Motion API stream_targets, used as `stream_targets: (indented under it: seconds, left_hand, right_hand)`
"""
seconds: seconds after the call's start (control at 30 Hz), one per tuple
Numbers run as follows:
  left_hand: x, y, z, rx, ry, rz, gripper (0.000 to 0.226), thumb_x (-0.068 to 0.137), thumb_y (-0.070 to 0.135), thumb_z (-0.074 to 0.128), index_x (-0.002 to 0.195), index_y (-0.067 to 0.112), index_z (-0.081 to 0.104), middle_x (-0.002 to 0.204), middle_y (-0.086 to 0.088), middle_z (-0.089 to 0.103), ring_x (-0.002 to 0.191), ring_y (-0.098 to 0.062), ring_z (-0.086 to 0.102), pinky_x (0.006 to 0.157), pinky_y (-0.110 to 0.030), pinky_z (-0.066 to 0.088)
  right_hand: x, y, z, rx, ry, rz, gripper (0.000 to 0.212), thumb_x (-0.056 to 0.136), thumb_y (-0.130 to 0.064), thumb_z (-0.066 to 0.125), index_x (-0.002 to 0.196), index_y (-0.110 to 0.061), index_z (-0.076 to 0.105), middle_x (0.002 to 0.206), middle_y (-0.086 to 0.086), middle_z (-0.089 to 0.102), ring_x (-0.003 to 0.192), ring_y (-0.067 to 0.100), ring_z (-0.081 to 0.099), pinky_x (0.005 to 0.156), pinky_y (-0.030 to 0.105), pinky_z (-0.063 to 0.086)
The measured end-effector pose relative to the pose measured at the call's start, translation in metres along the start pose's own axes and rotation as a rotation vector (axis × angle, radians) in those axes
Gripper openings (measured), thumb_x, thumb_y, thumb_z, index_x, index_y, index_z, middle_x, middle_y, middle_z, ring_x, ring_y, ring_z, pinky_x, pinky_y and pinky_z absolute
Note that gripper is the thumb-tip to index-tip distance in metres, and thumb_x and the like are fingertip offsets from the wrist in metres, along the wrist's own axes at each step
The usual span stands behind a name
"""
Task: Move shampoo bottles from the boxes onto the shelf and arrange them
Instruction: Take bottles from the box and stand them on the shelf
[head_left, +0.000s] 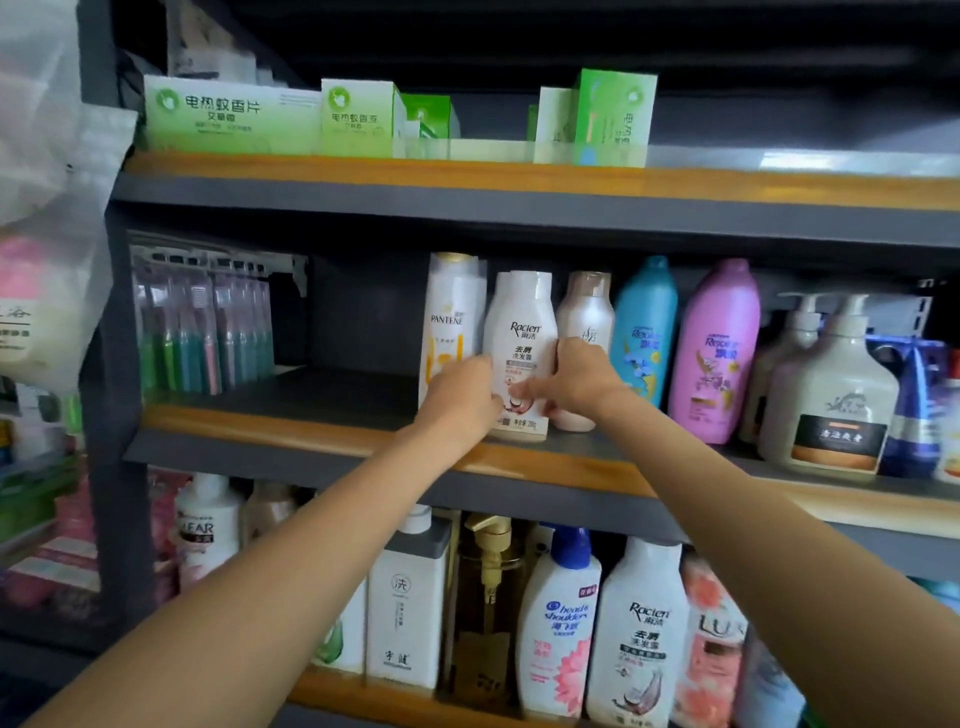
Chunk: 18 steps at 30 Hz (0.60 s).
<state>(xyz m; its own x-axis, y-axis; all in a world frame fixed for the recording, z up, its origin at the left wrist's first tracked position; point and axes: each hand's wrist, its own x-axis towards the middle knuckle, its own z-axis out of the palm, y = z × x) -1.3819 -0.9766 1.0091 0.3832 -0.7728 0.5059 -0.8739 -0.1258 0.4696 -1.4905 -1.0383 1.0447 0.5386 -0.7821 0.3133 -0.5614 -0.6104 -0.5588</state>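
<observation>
Smooth white plastic on the Raclen shampoo bottle (521, 343), faintly glossy, a printed label on its front. The Pantene bottle (451, 322) beside it shines more, pearly white with a gold-toned cap. The pink bottle (716, 353) and the blue bottle (643, 332) are both sleek moulded plastic with soft highlights. The shelf frame (467, 200) reads as matt dark grey metal, edged with a warm wood-look strip (519, 179), smooth, possibly laminate. Up top, the green cartons (228, 117) are matt printed cardboard. Below, the amber pump bottle (485, 597) looks translucent and glossy. At left, the toothbrush packs (202, 327) sit under clear shiny plastic.
</observation>
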Motion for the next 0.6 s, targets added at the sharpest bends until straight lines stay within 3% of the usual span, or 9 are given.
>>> stream_targets:
  seconds: [0.07,0.2,0.37,0.47,0.53,0.6]
  left_hand:
    - [-0.001,-0.003,-0.007,0.066,0.013,-0.006,0.02,0.091,0.011,0.051,0.109,0.007,0.059,0.113,-0.012,0.062,0.105,-0.026,0.058,0.09,-0.037,0.05]
    - [-0.01,-0.005,-0.015,0.096,0.026,-0.007,0.025,0.093,0.013,0.05,0.117,0.008,0.057,0.12,-0.012,0.058,0.113,-0.027,0.054,0.092,-0.035,0.047]
    - [-0.023,0.001,-0.017,-0.013,0.2,0.042,0.029,0.093,0.013,0.048,0.121,0.013,0.057,0.122,-0.007,0.061,0.114,-0.022,0.057,0.098,-0.037,0.047]
    - [-0.055,0.018,-0.007,-0.067,0.272,0.24,0.024,0.093,0.012,0.044,0.11,0.014,0.062,0.108,0.0,0.067,0.101,-0.014,0.061,0.09,-0.026,0.047]
    - [-0.089,0.029,0.01,-0.117,0.217,0.365,0.023,0.091,0.009,0.044,0.103,0.01,0.064,0.101,-0.001,0.069,0.092,-0.016,0.063,0.082,-0.03,0.049]
    - [-0.124,0.03,0.037,-0.157,0.13,0.412,0.024,0.086,0.009,0.045,0.097,0.009,0.065,0.094,-0.002,0.07,0.084,-0.019,0.064,0.075,-0.034,0.05]
  right_hand:
    - [0.003,-0.002,0.004,0.01,-0.034,-0.007,0.021,0.083,-0.021,0.069,0.077,-0.007,0.055,0.091,0.013,0.071,0.069,0.024,0.066,0.084,0.035,0.055]
    - [0.005,-0.003,0.011,0.042,-0.03,-0.008,0.032,0.085,-0.023,0.067,0.103,0.003,0.063,0.096,0.015,0.073,0.076,0.025,0.07,0.088,0.035,0.054]
    - [0.003,-0.004,0.019,-0.066,-0.033,-0.014,0.023,0.086,-0.025,0.066,0.077,-0.005,0.058,0.094,0.014,0.072,0.087,0.027,0.07,0.083,0.034,0.055]
    - [-0.01,-0.001,0.001,-0.313,0.209,-0.168,0.019,0.089,-0.02,0.059,0.087,-0.001,0.057,0.095,0.016,0.064,0.092,0.029,0.062,0.07,0.03,0.044]
    - [-0.039,0.007,-0.012,-0.282,0.396,-0.31,0.02,0.086,-0.018,0.052,0.097,-0.003,0.059,0.097,0.016,0.065,0.091,0.032,0.063,0.075,0.034,0.049]
    - [-0.087,0.026,-0.012,-0.264,0.431,-0.414,0.023,0.083,-0.021,0.045,0.095,-0.008,0.06,0.088,0.013,0.068,0.081,0.029,0.064,0.077,0.038,0.051]
